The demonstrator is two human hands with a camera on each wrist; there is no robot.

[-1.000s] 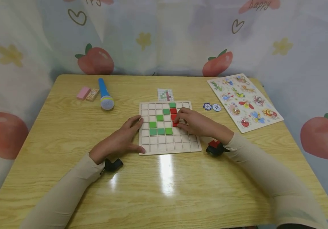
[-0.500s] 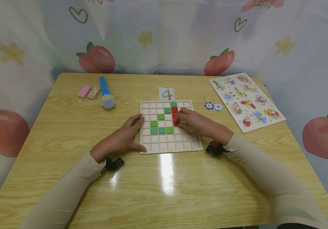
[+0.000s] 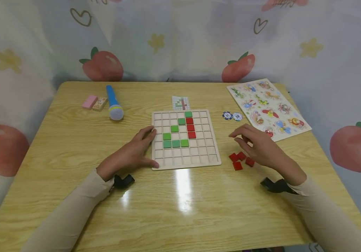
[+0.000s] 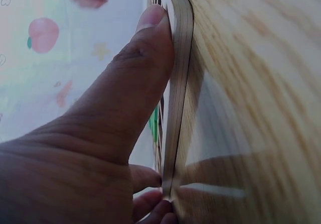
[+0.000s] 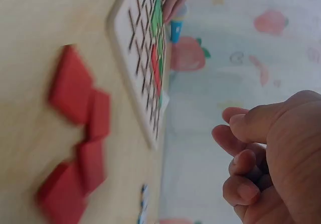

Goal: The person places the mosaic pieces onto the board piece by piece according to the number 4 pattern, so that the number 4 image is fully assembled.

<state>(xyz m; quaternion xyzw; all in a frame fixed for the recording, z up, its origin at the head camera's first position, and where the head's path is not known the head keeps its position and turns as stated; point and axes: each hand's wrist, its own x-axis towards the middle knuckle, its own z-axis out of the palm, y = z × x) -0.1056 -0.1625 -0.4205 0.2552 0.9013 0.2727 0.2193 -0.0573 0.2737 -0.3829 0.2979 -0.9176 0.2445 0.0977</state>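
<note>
A wooden grid board (image 3: pixel 200 154) lies mid-table, with several green square tiles (image 3: pixel 174 129) and three red square tiles (image 3: pixel 191 127) set in its cells. My left hand (image 3: pixel 133 154) rests at the board's left edge; its thumb touches the near left corner and its fingertips meet the edge further up. To the right of the board, my right hand (image 3: pixel 260 147) hovers with loosely bent fingers and nothing between them. Just below and left of it, several loose red tiles (image 3: pixel 237 165) lie together on the table, seen large in the right wrist view.
Behind the board lies a small pattern card (image 3: pixel 180 103). Two poker chips (image 3: pixel 232 116) and an animal puzzle board (image 3: pixel 270 108) are at the right. Back left are a blue toy microphone (image 3: pixel 114 105), a pink block (image 3: pixel 90 102) and a small patterned box (image 3: pixel 99 104).
My right hand has left the red tile in the column and moved right, to beside the loose red tiles, uncovering both. The left hand stays at the board's edge.
</note>
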